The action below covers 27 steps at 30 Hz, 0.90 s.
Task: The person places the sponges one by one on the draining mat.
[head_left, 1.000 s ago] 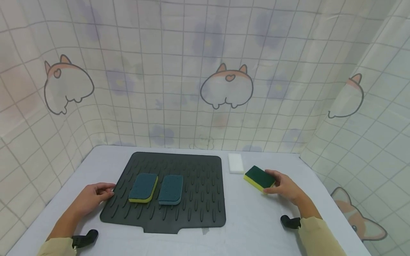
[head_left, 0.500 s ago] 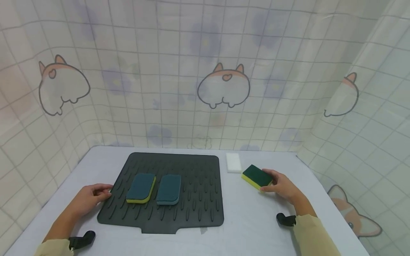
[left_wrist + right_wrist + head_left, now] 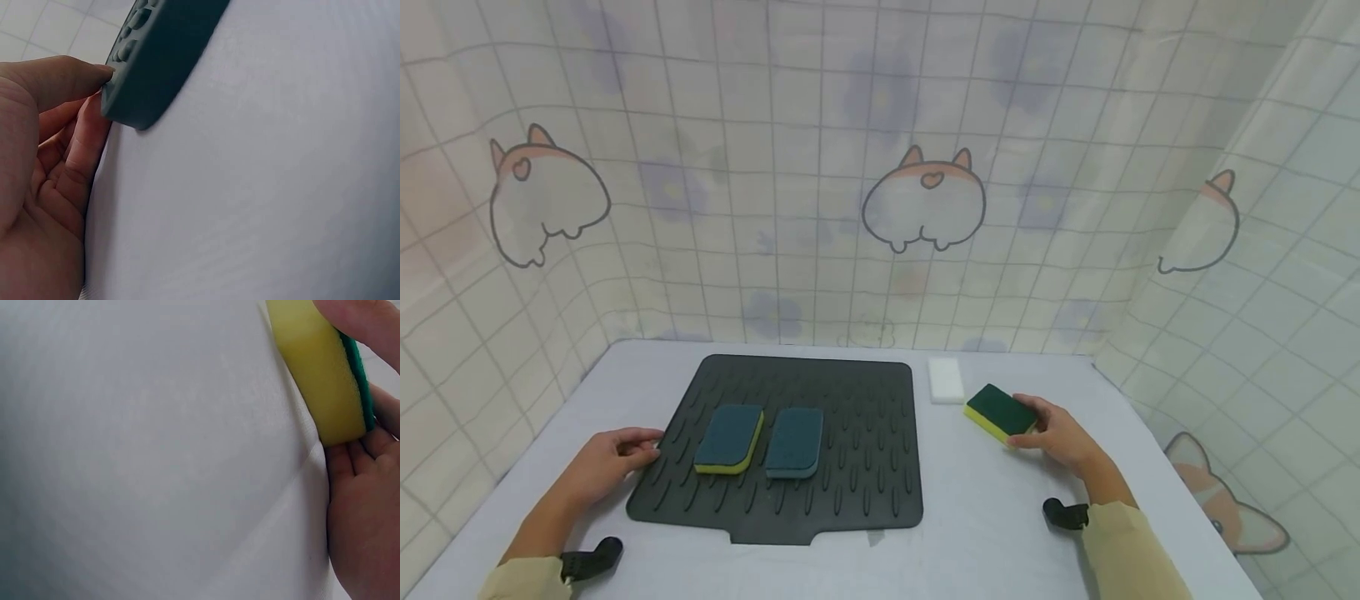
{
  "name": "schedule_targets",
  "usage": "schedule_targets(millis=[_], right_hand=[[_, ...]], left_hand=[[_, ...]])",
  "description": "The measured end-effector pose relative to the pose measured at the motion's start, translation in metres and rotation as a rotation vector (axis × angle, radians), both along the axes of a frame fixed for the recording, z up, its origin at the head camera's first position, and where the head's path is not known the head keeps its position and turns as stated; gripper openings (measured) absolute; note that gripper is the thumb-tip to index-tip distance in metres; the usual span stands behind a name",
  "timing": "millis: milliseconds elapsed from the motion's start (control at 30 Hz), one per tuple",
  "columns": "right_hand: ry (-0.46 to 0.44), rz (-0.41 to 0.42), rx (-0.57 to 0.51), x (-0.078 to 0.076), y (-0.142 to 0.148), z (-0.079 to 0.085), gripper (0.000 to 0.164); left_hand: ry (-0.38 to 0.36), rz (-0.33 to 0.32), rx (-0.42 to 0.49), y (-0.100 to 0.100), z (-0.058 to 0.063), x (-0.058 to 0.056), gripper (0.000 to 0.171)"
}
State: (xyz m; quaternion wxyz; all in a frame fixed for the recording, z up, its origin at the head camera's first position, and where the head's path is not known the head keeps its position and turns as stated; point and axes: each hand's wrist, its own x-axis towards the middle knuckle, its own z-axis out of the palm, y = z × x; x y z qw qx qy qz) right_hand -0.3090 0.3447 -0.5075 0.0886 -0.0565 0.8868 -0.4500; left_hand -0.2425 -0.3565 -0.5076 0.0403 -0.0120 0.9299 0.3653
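Note:
At the left edge of the dark grey rubber mat [image 3: 865, 383], my left hand [image 3: 606, 462] pinches the rim; in the left wrist view the thumb [image 3: 75, 78] lies over the mat's edge [image 3: 165, 69] with a finger against its side. Two sponges lie side by side on the mat: a blue-topped one with a yellow base [image 3: 730, 437] and an all-blue one [image 3: 795, 442]. My right hand [image 3: 1063, 437] grips a yellow sponge with a dark green scouring layer [image 3: 1000, 410] at its right end, thumb on the near side. In the right wrist view its yellow side [image 3: 322, 381] faces the white cloth.
A white rectangular block [image 3: 946, 381] lies just right of the mat's far corner. White cloth [image 3: 970, 533] covers the table, and a gridded curtain [image 3: 805, 200] with dog drawings hangs behind and along both sides.

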Motion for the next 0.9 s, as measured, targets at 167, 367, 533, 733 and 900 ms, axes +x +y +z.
schedule_targets(millis=[167,367,533,733,900], right_hand=[[0.003,0.008,-0.014,0.0001,-0.0017,0.0014,0.094],[-0.007,-0.003,-0.008,0.0019,-0.0035,0.0035,0.094],[0.004,0.001,-0.009,0.0014,-0.0025,0.0045,0.093],[0.0,-0.009,-0.029,0.0007,-0.0021,0.0028,0.091],[-0.002,-0.014,-0.007,0.0003,-0.0037,0.0007,0.09]], left_hand=[[0.005,-0.001,-0.004,-0.0007,0.0004,0.0004,0.047],[0.005,-0.003,-0.017,-0.0012,0.0,-0.0001,0.046],[0.022,-0.007,-0.01,-0.0004,0.0006,-0.001,0.045],[0.021,-0.006,-0.013,0.0002,0.0021,-0.0006,0.046],[0.01,-0.002,-0.018,-0.0004,0.0024,0.0007,0.047]])
